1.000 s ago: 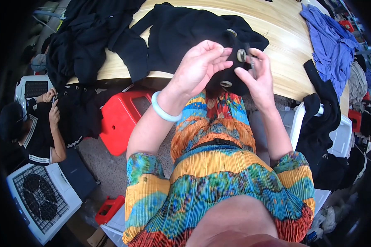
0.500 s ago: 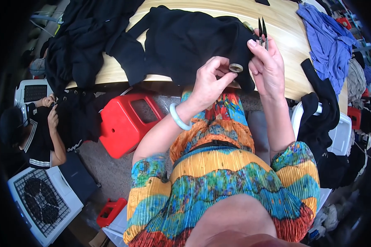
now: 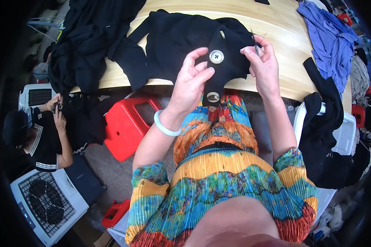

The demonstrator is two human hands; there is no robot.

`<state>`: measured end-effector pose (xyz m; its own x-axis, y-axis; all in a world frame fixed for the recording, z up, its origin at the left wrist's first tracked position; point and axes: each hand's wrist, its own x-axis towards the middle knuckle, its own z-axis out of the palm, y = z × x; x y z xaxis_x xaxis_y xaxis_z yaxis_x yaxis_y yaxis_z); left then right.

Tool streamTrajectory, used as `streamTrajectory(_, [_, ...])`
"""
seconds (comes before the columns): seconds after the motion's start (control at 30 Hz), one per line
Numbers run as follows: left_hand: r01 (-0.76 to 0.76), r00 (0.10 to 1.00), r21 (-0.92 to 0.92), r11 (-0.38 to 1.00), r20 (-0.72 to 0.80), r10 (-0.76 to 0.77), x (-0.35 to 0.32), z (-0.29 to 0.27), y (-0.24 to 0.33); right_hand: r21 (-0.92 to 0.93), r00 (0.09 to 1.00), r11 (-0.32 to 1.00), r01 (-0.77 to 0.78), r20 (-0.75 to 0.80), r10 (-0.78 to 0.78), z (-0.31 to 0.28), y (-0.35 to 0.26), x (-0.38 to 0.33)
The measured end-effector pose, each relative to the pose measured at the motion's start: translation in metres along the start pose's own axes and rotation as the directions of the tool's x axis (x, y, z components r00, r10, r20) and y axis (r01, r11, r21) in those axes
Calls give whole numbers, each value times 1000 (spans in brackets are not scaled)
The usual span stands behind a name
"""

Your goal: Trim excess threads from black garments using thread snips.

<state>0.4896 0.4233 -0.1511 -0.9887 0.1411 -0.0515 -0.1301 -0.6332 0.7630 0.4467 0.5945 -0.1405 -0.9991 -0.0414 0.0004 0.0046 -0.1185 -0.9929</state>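
A pale wooden table (image 3: 276,24) carries a black garment (image 3: 173,37), a black clothes heap (image 3: 90,37) and blue cloth (image 3: 329,37).

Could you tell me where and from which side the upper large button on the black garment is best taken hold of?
Probably by its rim: the upper button lies flat, face up on the black garment. Come from its left, where the left hand already sits; the right hand holds a thin tool.
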Motion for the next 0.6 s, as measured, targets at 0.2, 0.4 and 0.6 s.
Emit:
streamTrajectory(0.2, [-42,999,54,998,2,42,0,5,4,22,970,992,121,211,-123,17,1,-17])
streamTrajectory(0.4, [-38,999,101,994,-6,39,-1,-1,0,140,981,988,-64,193,36,20,4,-20])
streamTrajectory(0.6, [-18,1000,115,993,7,17,-5,-8,-2,47,979,997,62,194,-70,18,14,-24])
